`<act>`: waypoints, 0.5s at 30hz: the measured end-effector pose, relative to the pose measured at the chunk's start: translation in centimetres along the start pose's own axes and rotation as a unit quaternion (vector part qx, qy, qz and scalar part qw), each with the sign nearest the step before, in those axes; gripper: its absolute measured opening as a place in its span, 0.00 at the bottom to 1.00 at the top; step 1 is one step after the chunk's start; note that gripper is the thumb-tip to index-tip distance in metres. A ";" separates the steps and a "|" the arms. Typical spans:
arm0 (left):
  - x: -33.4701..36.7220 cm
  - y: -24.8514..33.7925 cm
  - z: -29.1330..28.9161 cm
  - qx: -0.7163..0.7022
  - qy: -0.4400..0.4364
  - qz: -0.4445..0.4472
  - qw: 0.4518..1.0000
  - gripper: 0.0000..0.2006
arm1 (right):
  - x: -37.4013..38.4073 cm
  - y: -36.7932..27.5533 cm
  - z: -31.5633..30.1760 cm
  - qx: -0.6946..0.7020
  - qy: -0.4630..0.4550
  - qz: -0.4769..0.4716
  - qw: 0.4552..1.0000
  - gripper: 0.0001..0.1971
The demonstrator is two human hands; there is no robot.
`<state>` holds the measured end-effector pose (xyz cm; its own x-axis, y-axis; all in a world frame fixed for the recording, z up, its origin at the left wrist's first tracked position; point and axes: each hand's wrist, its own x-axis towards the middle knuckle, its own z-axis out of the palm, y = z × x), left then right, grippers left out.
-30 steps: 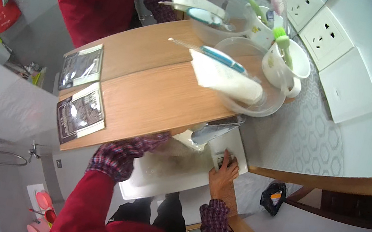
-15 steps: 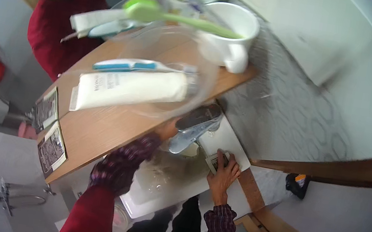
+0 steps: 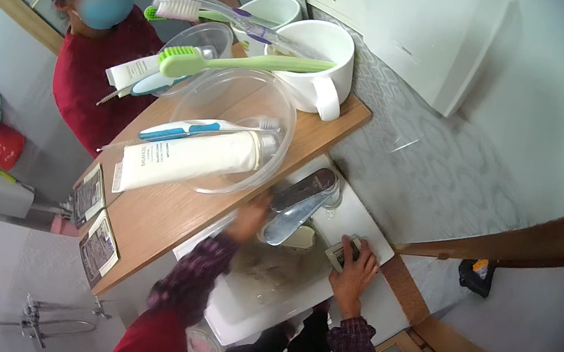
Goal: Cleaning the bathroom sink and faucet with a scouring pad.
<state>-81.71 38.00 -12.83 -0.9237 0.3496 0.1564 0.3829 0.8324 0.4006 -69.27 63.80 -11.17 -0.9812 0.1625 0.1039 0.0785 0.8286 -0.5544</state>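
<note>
My left hand point(image 3: 249, 220) is under the wooden shelf's edge, left of the faucet point(image 3: 294, 217) and above the white sink point(image 3: 234, 317). It is blurred and partly hidden by the shelf, so its fingers cannot be made out. At the sink's right rim, my right hand point(image 3: 353, 276) has its thumb and fingers closed on a small pale rectangular box with a dark face point(image 3: 339, 255). Cloudy water point(image 3: 264, 274) stands in the basin. Beneath the faucet's spout lies a pale, rounded object point(image 3: 300, 239), partly covered.
The wooden shelf point(image 3: 157, 230) juts over the sink, bearing a white mug point(image 3: 329, 57) with toothbrushes, a clear plastic bowl point(image 3: 221, 184), a white tube point(image 3: 187, 162) and a printed card point(image 3: 100, 248). A mirror point(image 3: 25, 103) reflects a masked person in red. A wooden door frame stands right.
The view has shifted, so the shelf and sink appear lower. My left hand has drawn slightly left, away from the faucet. My right hand stays on the small box.
</note>
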 end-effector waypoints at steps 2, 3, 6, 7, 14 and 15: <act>-4.5 -1.6 -1.4 0.140 -0.028 0.058 0.988 0.36 | -0.5 0.7 0.6 -0.032 0.015 0.016 0.999 0.39; -5.0 -2.3 -1.3 0.159 -0.027 0.054 0.985 0.36 | -0.6 0.3 0.6 -0.032 0.011 0.001 0.999 0.39; -2.3 -5.5 3.6 -0.071 -0.051 -0.045 0.995 0.35 | -0.2 -0.9 0.8 -0.018 0.009 -0.020 1.000 0.38; -2.4 -5.6 4.1 -0.076 -0.050 -0.052 0.994 0.35 | -0.3 -0.9 0.6 -0.031 0.000 -0.002 1.000 0.37; -3.4 -4.9 1.7 0.055 -0.045 -0.002 0.997 0.29 | -0.3 0.5 1.3 -0.058 0.020 -0.017 0.998 0.39; -4.0 -3.6 0.4 0.075 -0.046 0.006 0.996 0.28 | -0.2 0.2 0.9 -0.052 0.019 -0.018 0.998 0.38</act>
<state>-79.41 33.77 -15.22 -0.9167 0.3927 0.0736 0.3978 0.8805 0.2578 -69.18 63.43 -12.03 -0.9767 0.1497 0.1540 0.0630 0.8852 -0.4610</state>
